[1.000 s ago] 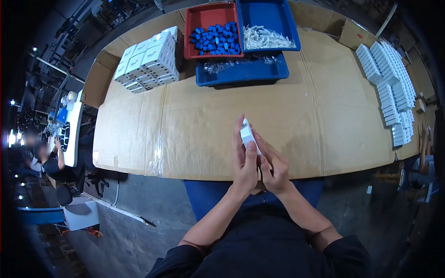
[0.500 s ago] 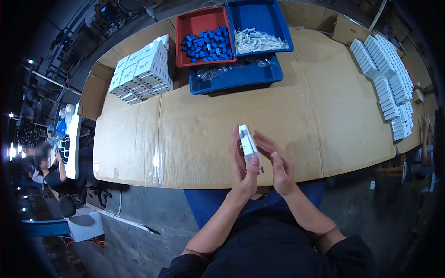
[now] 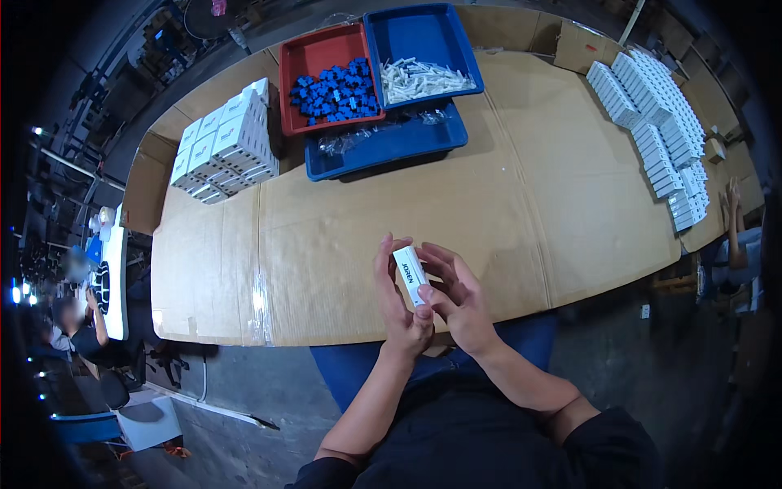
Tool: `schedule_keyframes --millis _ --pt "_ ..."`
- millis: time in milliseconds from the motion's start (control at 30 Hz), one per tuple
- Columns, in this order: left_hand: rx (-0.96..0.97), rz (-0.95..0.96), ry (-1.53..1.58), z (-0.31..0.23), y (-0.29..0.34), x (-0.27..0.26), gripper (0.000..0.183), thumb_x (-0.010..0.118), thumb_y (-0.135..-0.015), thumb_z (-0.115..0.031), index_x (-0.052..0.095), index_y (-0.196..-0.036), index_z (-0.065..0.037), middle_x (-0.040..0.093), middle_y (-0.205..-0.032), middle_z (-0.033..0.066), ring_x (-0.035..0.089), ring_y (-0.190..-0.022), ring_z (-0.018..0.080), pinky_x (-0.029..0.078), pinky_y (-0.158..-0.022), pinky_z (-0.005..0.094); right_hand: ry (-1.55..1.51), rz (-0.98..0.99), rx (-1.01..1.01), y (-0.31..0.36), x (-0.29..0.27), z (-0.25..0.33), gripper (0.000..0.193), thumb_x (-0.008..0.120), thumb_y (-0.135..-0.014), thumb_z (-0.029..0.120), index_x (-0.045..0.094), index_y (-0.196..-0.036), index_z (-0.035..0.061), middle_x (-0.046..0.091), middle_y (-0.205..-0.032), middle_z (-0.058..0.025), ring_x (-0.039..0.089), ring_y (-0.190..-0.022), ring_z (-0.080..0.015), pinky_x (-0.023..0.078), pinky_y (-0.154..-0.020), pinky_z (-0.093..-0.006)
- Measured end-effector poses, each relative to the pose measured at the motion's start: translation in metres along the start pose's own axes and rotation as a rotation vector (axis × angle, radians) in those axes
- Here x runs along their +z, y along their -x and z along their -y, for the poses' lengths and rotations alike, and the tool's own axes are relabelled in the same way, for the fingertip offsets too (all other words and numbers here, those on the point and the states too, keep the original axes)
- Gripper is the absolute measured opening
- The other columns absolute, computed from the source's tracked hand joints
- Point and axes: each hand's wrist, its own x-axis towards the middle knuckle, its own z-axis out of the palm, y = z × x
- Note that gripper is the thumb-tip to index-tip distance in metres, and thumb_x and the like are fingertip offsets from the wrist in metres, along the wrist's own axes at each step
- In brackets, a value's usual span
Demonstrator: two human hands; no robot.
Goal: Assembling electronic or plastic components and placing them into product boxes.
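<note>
Between my two hands, above the near part of the cardboard-covered table, is a small white box (image 3: pixel 410 275) with dark printing on its upper face. My left hand (image 3: pixel 395 297) grips it from the left, thumb at the near end. From the other side my right hand (image 3: pixel 458 300) holds it too, with its thumb pressed on the near end and its fingers curled along the far right side. The underside of the box is hidden by my palms.
Stacked white boxes (image 3: pixel 224 151) stand at the back left, with more white boxes (image 3: pixel 656 122) in rows at the right. A red tray (image 3: pixel 326 53) of blue parts and a blue tray (image 3: pixel 419 37) of white sticks rest on another blue tray (image 3: pixel 387 155). Other people work at both sides.
My right hand has closed onto the white box, which was in my left hand alone. The box has turned so its printed face points up. The view has shifted slightly.
</note>
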Motion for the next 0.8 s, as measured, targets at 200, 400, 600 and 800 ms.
schedule_keyframes --millis 200,400,600,800 --pt "0.276 -0.018 -0.07 0.018 0.002 0.004 0.125 0.061 -0.08 -0.089 0.029 -0.158 0.004 0.051 -0.14 0.0244 0.051 -0.134 0.0384 0.039 -0.114 0.0533 -0.005 0.018 -0.03 0.007 0.008 -0.001 0.061 0.072 -0.1 0.022 0.046 -0.15 -0.0002 0.056 -0.144 -0.014 0.054 -0.136 -0.0239 0.046 -0.108 -0.0384" --pt "0.333 -0.146 -0.134 0.016 -0.001 0.004 0.116 0.046 -0.084 -0.093 0.05 -0.138 0.01 0.061 -0.123 0.022 0.059 -0.122 0.0377 0.041 -0.113 0.0543 0.025 0.01 -0.054 0.013 0.017 -0.007 0.061 0.072 -0.102 0.027 0.048 -0.151 0.0019 0.056 -0.148 -0.0118 0.056 -0.135 -0.0215 0.048 -0.107 -0.0366" --pt "0.3 -0.211 -0.125 0.014 0.006 0.002 0.105 0.031 -0.094 -0.086 0.054 -0.129 0.01 0.06 -0.121 0.0239 0.059 -0.117 0.036 0.048 -0.104 0.0503 0.223 0.053 -0.238 0.02 0.017 -0.009 0.05 0.061 -0.108 0.021 0.052 -0.149 -0.0052 0.055 -0.153 -0.0221 0.055 -0.139 -0.0277 0.046 -0.112 -0.0373" --pt "0.253 -0.214 -0.132 0.013 0.01 0.004 0.104 0.028 -0.093 -0.085 0.057 -0.124 0.01 0.06 -0.119 0.0251 0.061 -0.113 0.0362 0.049 -0.101 0.0504 0.29 -0.023 -0.236 0.027 0.021 -0.008 0.047 0.055 -0.11 0.023 0.053 -0.148 -0.0055 0.057 -0.15 -0.0259 0.06 -0.133 -0.0282 0.047 -0.109 -0.0343"
